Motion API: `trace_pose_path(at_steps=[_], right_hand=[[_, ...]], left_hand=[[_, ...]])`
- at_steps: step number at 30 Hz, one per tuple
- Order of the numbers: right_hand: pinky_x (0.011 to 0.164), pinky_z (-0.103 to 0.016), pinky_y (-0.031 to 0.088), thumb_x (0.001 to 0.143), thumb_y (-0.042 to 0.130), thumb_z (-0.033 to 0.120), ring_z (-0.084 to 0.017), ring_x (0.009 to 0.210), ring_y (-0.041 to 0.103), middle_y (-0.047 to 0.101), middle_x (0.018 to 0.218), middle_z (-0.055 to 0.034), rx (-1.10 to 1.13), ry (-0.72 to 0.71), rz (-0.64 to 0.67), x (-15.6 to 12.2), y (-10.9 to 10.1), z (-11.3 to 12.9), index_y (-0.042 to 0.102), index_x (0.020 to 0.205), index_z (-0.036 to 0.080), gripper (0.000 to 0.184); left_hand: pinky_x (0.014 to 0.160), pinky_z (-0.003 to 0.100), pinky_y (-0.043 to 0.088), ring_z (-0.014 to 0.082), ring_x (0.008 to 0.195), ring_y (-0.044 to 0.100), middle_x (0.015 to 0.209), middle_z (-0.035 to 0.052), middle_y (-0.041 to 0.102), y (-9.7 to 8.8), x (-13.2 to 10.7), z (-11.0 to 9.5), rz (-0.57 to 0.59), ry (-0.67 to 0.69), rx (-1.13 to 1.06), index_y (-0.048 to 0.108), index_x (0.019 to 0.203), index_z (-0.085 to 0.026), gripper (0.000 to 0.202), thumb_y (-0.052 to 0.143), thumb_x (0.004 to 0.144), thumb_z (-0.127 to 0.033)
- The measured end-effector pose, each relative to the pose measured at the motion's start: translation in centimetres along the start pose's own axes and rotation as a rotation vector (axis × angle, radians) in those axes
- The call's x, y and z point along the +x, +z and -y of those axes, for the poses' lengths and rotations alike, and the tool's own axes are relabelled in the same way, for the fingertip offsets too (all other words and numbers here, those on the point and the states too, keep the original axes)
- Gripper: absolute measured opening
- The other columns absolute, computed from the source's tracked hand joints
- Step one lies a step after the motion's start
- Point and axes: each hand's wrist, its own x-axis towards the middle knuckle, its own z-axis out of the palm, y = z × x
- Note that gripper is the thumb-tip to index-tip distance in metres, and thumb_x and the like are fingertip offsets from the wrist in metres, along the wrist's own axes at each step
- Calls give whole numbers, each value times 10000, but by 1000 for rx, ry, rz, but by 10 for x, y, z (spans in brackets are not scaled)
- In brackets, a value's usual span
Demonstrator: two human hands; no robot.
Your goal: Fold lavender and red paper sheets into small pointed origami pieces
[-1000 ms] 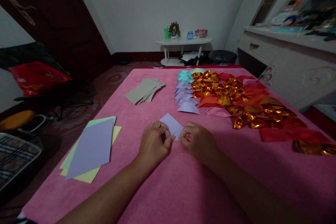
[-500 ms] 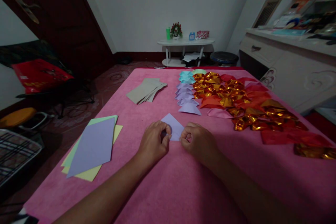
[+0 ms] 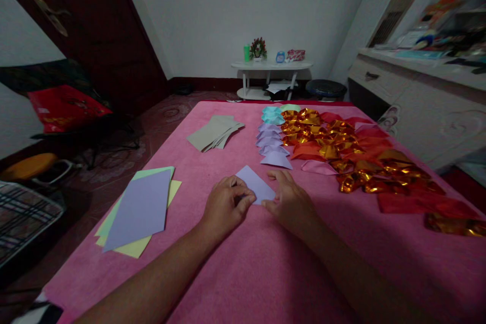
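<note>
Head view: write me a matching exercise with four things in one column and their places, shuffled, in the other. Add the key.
Things
1. Small lavender paper
2. Grey sheets
3. Green container
4. Gold foil pieces

Places
A. On the white table by the wall
B. Overlapping, on the far left part of the pink cloth
C. On the right side of the pink cloth, among red pieces
D. Between the left hand and the right hand

Pairs: 1-D, 2-B, 3-A, 4-C

Pink tbl (image 3: 243, 278) holds grey sheets (image 3: 212, 131), mixed-col. sheets (image 3: 140, 207), sm. purple ppr (image 3: 257, 186) & rows of folded pcs (image 3: 328, 152).
</note>
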Motion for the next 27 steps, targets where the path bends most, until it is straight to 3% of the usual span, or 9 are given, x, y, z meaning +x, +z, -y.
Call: trace_pose_path(at_steps=[4, 8, 11, 16, 21, 27], right_hand=[[606, -249, 357, 643, 700, 242, -140, 694, 541, 630, 872, -2, -20, 101, 136, 6, -6, 0, 552, 1116, 209, 496], [503, -244, 236, 653, 692, 323, -116, 561, 476, 569, 623, 45, -93, 171, 270, 11, -15, 5, 599, 771, 221, 182], [492, -248, 209, 681, 644, 304, -104, 527, 443, 544, 583, 42, -126, 171, 275, 9, -17, 9, 537, 618, 201, 161], [513, -241, 229, 683, 619, 279, -104, 540, 442, 514, 576, 37, -140, 112, 230, 2, -13, 9, 477, 570, 190, 201], [582, -239, 270, 713, 607, 263, -123, 635, 493, 573, 713, 11, -152, 25, 133, -4, -8, 8, 560, 701, 191, 87], [526, -258, 215, 724, 576, 233, -115, 523, 416, 532, 574, 8, -225, 61, 169, -6, -10, 17, 548, 617, 184, 121]], left_hand=[[763, 299, 408, 173, 828, 541, 825, 25, 611, 3, 2, 4, -23, -15, -16, 714, 769, -218, 55, 663, 766, -236], [729, 290, 412, 169, 788, 540, 788, 24, 608, 4, 2, 8, -55, -28, -50, 706, 786, -205, 71, 706, 731, -250], [718, 287, 412, 171, 782, 542, 789, 27, 615, 3, 2, 9, -65, -31, -73, 709, 808, -202, 111, 724, 717, -266], [728, 295, 414, 184, 806, 537, 813, 34, 619, 2, 2, 9, -95, -35, -68, 711, 834, -199, 199, 769, 671, -298], [718, 294, 415, 185, 805, 538, 818, 36, 604, 3, 2, 10, -105, -51, -63, 707, 861, -196, 241, 778, 661, -312], [714, 294, 409, 185, 808, 537, 822, 29, 592, 2, 2, 9, -113, -27, -53, 676, 878, -198, 277, 780, 655, -324]])
